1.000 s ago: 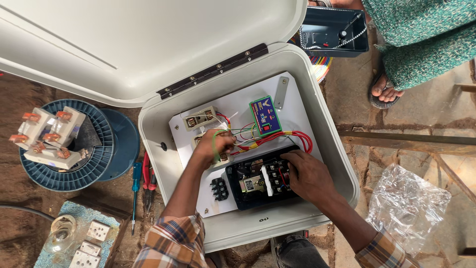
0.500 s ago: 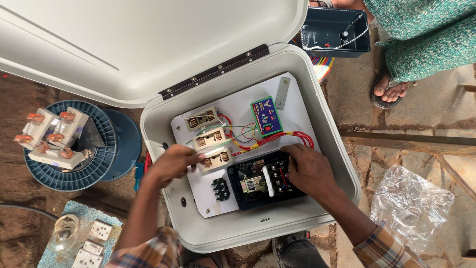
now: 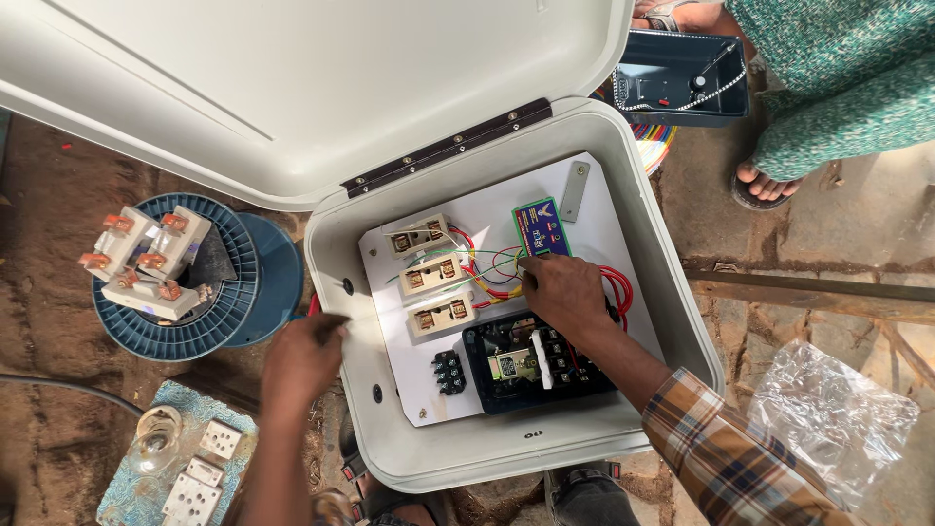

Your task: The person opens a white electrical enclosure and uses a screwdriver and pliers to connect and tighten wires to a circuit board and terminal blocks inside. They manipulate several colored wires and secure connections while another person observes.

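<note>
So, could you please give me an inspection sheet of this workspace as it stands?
Surface: bare earth and stone paving.
Job's things: open grey enclosure; white backplate with three fuse holders, green board, black contactor.
Clutter: blue spool, clear plastic bag, sockets.
Hands: left hand on enclosure rim; right hand on wires.
Cables: red, green, yellow wires.
Surroundings: another person's sandalled foot.

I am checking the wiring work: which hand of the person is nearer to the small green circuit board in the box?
Right. The right hand touches the wires just below the green circuit board. The left hand rests on the box's left wall, well apart from it.
</note>
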